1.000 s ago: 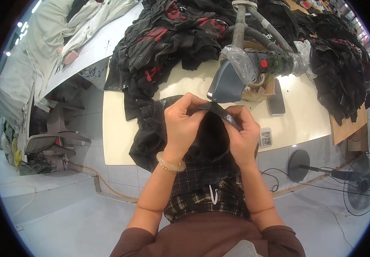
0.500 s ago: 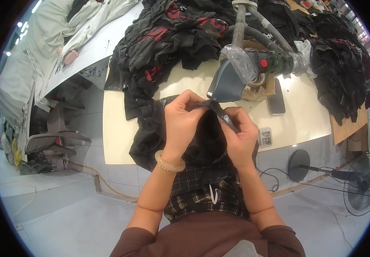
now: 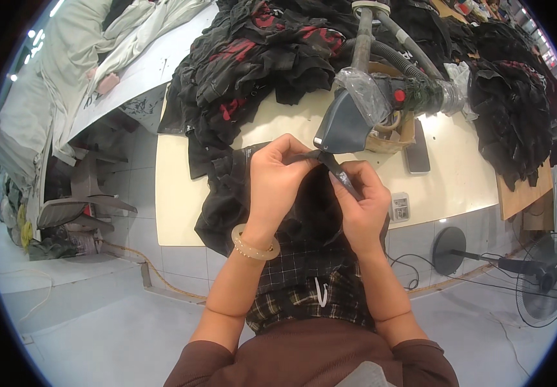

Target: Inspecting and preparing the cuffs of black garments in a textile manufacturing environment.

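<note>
A black garment (image 3: 227,200) hangs over the table's near edge and onto my lap. Its narrow edge band (image 3: 341,175) is stretched between my hands. My left hand (image 3: 277,177), with a pale bangle on the wrist, pinches the band on one side. On the other side my right hand (image 3: 363,200) grips it between thumb and fingers. The band's middle meets the tip of a dark blue-grey machine head (image 3: 344,126), which is mounted on a metal arm partly wrapped in clear plastic. The exact contact at the tip is too small to make out.
Dark garments with red print (image 3: 246,71) are heaped on the cream table (image 3: 272,122). Beyond the machine head stand a woven basket (image 3: 388,142) and a dark phone (image 3: 418,148). A small grey metal box (image 3: 400,206) sits at the table edge. A fan (image 3: 543,277) stands at right, a chair (image 3: 75,209) at left.
Both hands keep their hold on the band at the machine tip, with barely a shift. The view has moved very slightly.
</note>
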Motion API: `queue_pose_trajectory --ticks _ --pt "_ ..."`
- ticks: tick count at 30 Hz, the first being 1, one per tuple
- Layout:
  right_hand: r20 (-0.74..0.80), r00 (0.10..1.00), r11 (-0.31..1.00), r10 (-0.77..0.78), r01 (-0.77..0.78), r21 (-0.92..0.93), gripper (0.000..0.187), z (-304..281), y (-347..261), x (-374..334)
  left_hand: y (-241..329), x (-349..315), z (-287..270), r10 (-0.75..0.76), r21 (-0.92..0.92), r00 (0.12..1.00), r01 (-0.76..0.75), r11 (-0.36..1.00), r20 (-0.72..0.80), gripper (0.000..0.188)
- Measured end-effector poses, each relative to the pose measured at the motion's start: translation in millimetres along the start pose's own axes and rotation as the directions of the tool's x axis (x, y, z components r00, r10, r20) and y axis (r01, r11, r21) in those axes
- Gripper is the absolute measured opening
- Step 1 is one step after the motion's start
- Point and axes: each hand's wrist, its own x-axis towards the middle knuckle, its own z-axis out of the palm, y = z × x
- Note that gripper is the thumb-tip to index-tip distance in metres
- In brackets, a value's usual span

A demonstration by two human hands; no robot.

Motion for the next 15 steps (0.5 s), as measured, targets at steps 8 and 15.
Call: queue_pose_trajectory --ticks 8,15 --pt "0.004 1.0 1.0 0.018 -0.018 -0.003 0.008 -2.1 -2.6 -1.8 4.0 -0.2 1.3 0.002 0.022 1.0 -0.002 1.0 0.005 0.005" --pt "0.006 0.99 0.965 -0.138 0.136 -0.225 0.016 -11.6 7.6 1.6 1.4 -11.2 0.4 0.231 0.239 0.971 -0.211 0.948 -0.06 0.009"
